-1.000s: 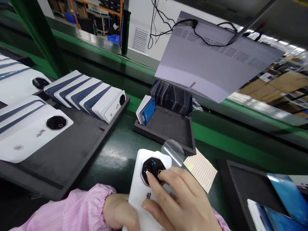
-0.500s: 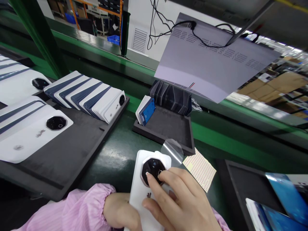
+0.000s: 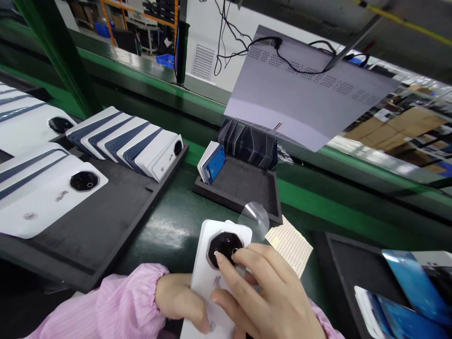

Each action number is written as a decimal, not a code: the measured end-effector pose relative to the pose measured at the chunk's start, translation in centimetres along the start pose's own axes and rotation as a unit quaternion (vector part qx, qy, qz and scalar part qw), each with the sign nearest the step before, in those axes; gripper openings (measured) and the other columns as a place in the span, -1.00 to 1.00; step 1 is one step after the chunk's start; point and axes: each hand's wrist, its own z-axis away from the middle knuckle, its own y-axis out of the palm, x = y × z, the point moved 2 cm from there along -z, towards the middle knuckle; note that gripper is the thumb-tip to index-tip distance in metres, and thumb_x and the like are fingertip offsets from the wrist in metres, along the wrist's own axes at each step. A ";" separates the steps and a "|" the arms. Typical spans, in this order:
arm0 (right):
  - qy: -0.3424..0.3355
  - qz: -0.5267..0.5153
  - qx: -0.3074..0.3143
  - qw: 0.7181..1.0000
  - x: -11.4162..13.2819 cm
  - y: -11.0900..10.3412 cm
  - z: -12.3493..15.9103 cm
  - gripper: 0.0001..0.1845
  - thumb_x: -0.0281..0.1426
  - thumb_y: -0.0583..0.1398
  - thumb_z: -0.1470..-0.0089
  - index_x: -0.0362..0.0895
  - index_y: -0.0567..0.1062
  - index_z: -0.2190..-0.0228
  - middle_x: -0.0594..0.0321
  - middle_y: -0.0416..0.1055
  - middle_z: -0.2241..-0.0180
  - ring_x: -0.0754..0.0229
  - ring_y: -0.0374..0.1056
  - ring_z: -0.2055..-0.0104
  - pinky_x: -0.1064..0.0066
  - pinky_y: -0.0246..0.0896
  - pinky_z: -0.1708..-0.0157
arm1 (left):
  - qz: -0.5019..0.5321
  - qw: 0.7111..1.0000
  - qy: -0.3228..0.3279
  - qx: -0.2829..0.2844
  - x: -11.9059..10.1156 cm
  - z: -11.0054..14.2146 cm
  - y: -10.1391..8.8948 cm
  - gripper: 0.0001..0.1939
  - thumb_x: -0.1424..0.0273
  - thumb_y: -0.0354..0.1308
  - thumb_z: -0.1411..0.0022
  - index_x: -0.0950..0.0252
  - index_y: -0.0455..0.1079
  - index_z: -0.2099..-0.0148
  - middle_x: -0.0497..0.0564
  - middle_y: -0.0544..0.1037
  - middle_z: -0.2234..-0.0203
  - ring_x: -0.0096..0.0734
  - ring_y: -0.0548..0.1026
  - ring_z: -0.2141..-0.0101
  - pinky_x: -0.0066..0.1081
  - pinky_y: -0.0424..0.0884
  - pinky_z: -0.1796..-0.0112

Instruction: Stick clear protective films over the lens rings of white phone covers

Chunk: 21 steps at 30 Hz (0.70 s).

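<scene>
A white phone back cover (image 3: pixel 201 278) with a black octagonal camera window (image 3: pixel 223 248) stands tilted in front of me. My left hand (image 3: pixel 183 299) grips its lower left side, thumb across the white face. From the right, my right hand (image 3: pixel 268 292) bends over the cover. Its index fingertip touches the camera window, and a tiny pale spot shows there; I cannot tell if it is nail or sticker. A second finger rests by the window's right edge. Behind the cover's upper right corner is a clear curved film (image 3: pixel 254 220). A cream sheet of small red dots (image 3: pixel 290 245) lies beyond my right hand.
At left, a black tray (image 3: pixel 116 214) holds fanned stacks of white covers (image 3: pixel 130 141). A smaller black tray (image 3: pixel 243 181) ahead contains white-and-blue pieces and dark sleeves. Another tray (image 3: pixel 348 263) at right bears blue-filmed pieces (image 3: pixel 416 278). A grey panel (image 3: pixel 303 89) hangs above.
My left thumb has shifted lower on the cover's face and shows more. The clear film looks more curled. My right index finger stays on the camera window; the view has shifted slightly.
</scene>
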 end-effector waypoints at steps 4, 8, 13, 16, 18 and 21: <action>0.032 -0.083 -0.127 0.988 -1.2 -0.9 0.5 -0.80 -0.39 0.13 -0.09 -0.18 0.44 0.22 0.17 0.35 0.45 0.18 0.31 0.39 0.33 0.30 0.45 | 0.052 0.997 0.014 0.055 -0.1 -0.5 -0.1 -0.40 0.51 0.08 0.19 0.34 0.37 -0.02 0.01 0.53 0.41 -0.21 0.53 0.39 -0.39 0.39 0.49; 0.215 -0.223 -0.331 0.891 -4.2 0.8 2.2 -0.87 -0.47 0.09 -0.09 -0.12 0.37 0.27 0.26 0.28 0.44 0.23 0.28 0.41 0.36 0.26 0.43 | 0.101 0.993 0.044 0.046 -1.1 -1.7 -0.3 -0.14 0.58 0.07 0.23 0.18 0.09 -0.22 0.04 0.53 0.34 -0.17 0.53 0.30 -0.45 0.41 0.55; 0.344 -0.464 -0.280 0.766 -5.4 5.1 3.6 -0.63 -0.17 0.03 -0.10 -0.13 0.29 0.13 0.15 0.33 0.29 0.20 0.34 0.32 0.42 0.31 0.45 | 0.066 0.996 0.011 0.063 -2.2 -3.3 -1.3 -0.21 0.49 0.06 0.20 0.29 0.14 -0.19 0.17 0.55 0.25 -0.13 0.53 0.28 -0.31 0.46 0.47; 0.328 -0.562 -0.194 0.734 -4.2 6.5 3.8 -0.49 -0.10 0.04 -0.06 -0.16 0.26 0.04 0.14 0.40 0.29 0.21 0.37 0.40 0.46 0.29 0.54 | 0.012 0.999 -0.009 0.040 -1.7 -3.7 -2.3 -0.40 0.45 0.01 0.19 0.53 0.38 0.03 0.25 0.55 0.31 -0.14 0.52 0.31 -0.36 0.43 0.46; 0.331 -0.586 -0.179 0.718 -3.6 6.9 4.2 -0.53 -0.14 0.10 -0.05 -0.15 0.28 0.06 0.20 0.43 0.36 0.24 0.36 0.46 0.47 0.27 0.55 | 0.001 0.999 -0.031 0.028 -1.0 -3.5 -2.6 -0.42 0.42 -0.02 0.19 0.59 0.41 0.08 0.28 0.55 0.35 -0.12 0.51 0.32 -0.38 0.42 0.50; 0.339 -0.590 -0.184 0.709 -3.2 6.8 4.8 -0.64 -0.21 0.16 -0.03 -0.14 0.37 0.16 0.23 0.44 0.39 0.23 0.37 0.42 0.44 0.30 0.46 | -0.012 0.998 -0.054 0.024 0.0 -3.1 -2.4 -0.42 0.40 -0.03 0.17 0.57 0.40 0.07 0.29 0.53 0.30 -0.06 0.50 0.27 -0.35 0.42 0.48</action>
